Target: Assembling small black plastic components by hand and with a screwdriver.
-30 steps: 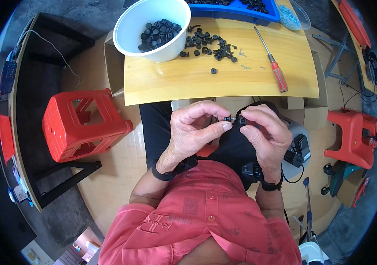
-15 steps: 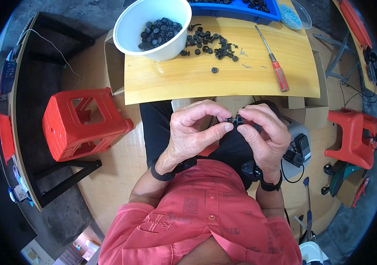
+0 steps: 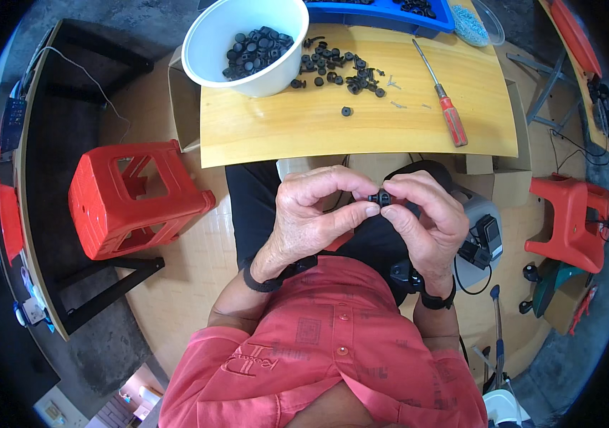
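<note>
Black part (image 3: 381, 197) between pinching fingers (image 3: 370, 210)

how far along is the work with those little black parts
Done: hard to judge; black parts fill the white bowl, but whether those are finished cannot be told. In hand: the left hand and right hand pinch one small black part between them. Left: a loose pile of black parts lies on the wooden table, the red-handled screwdriver beside it.

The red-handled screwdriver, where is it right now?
In the head view the red-handled screwdriver lies on the right part of the wooden tabletop, right of the scattered small black parts and well beyond both hands.
</note>
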A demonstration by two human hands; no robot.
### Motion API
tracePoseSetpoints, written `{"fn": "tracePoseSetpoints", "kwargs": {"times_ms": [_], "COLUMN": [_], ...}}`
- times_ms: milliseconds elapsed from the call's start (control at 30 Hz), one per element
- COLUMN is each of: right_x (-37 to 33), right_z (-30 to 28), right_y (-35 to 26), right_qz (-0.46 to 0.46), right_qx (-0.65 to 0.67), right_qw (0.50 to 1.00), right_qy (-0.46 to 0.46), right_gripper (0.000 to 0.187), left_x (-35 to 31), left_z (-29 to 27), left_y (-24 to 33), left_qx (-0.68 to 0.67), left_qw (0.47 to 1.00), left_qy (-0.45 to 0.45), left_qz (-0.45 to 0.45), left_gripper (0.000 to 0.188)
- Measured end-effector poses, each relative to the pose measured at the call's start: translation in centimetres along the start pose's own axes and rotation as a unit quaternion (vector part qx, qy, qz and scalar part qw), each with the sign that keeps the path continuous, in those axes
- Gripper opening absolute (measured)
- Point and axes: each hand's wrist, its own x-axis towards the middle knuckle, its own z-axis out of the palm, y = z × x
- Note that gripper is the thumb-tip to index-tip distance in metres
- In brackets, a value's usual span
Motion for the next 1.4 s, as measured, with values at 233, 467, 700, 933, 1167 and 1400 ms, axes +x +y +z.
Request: {"fn": "tracePoseSetpoints", "kwargs": {"times_ms": [233, 467, 700, 933, 1167, 1400], "right_x": [0.0, -0.2, -0.2, -0.2, -0.5, -0.8], "right_z": [-0.1, -0.3, -0.4, -0.5, -0.3, -0.1], "right_y": [-0.2, 0.2, -0.1, 0.0, 0.1, 0.3], "right_qz": [-0.004, -0.039, -0.049, -0.052, -0.041, -0.059], "right_qx": [-0.006, -0.013, -0.035, -0.021, 0.007, 0.013], "right_qw": [1.000, 0.999, 0.998, 0.998, 0.999, 0.998], "right_qy": [-0.004, -0.005, 0.008, 0.000, 0.008, 0.023], "right_gripper": [0.026, 0.026, 0.026, 0.026, 0.026, 0.024], "left_x": [0.1, -0.1, 0.2, 0.1, -0.1, -0.8], "left_z": [0.0, -0.1, 0.3, 0.3, 0.5, 1.2], "left_y": [0.0, 0.1, 0.3, 0.3, 0.1, -0.8], "left_qx": [0.007, 0.012, 0.023, 0.005, 0.020, 0.041], "left_qw": [1.000, 1.000, 0.999, 0.999, 0.999, 0.995], "left_qy": [-0.006, -0.021, -0.008, -0.010, 0.002, 0.034], "left_qz": [0.019, 0.008, 0.040, 0.037, 0.047, 0.081], "left_gripper": [0.015, 0.018, 0.017, 0.017, 0.020, 0.021]}}
